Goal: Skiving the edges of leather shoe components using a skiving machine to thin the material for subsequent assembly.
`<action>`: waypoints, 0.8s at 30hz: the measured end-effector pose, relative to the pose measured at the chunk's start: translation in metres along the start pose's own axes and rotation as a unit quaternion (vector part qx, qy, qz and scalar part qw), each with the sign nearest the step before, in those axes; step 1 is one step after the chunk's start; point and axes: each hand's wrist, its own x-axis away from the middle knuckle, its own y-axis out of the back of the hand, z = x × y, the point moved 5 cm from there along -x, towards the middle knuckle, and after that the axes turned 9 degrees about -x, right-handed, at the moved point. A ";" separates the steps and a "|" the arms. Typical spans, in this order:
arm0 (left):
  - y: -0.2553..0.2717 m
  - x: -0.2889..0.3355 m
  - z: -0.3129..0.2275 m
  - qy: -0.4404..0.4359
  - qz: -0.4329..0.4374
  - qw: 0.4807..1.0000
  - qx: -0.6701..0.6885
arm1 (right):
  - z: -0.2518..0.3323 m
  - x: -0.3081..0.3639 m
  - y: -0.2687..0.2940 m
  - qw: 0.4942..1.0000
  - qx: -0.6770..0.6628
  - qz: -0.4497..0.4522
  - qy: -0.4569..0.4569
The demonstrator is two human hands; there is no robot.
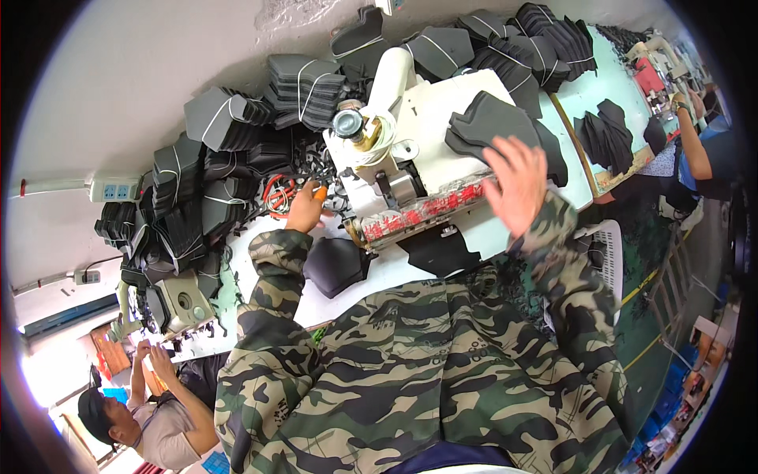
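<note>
My left hand (302,212) is closed round a small orange-handled tool (320,193), whose working end I cannot make out. It is just left of a white machine (450,107) with a round dark knob (347,123) and a chipped red front edge. My right hand (515,182) is open, fingers spread, over the machine's right front corner. Beside its fingertips, dark grey cut pieces (491,126) lie on the machine bed. A stack of black pieces (335,265) sits on the table below my left hand. Another black piece (440,251) lies in front of the machine.
Tied bundles of grey pieces (304,87) line the wall. Red-handled scissors (276,193) and black scraps lie left of the machine. A white plastic basket (608,253) stands at right. One co-worker (162,419) is at lower left, another person's arm (695,146) at far right.
</note>
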 end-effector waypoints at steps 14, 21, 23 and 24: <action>-0.018 -0.025 0.015 0.027 0.003 0.987 0.156 | 0.042 0.072 -0.051 0.920 -0.319 0.122 -0.194; -0.020 -0.021 0.017 0.012 -0.010 0.970 0.244 | 0.047 0.091 -0.069 0.877 -0.363 0.184 -0.257; -0.018 -0.024 0.026 -0.011 -0.007 0.971 0.238 | 0.046 0.095 -0.075 0.870 -0.369 0.195 -0.262; -0.021 -0.030 0.030 0.031 0.025 0.968 0.247 | 0.044 0.097 -0.077 0.874 -0.368 0.187 -0.255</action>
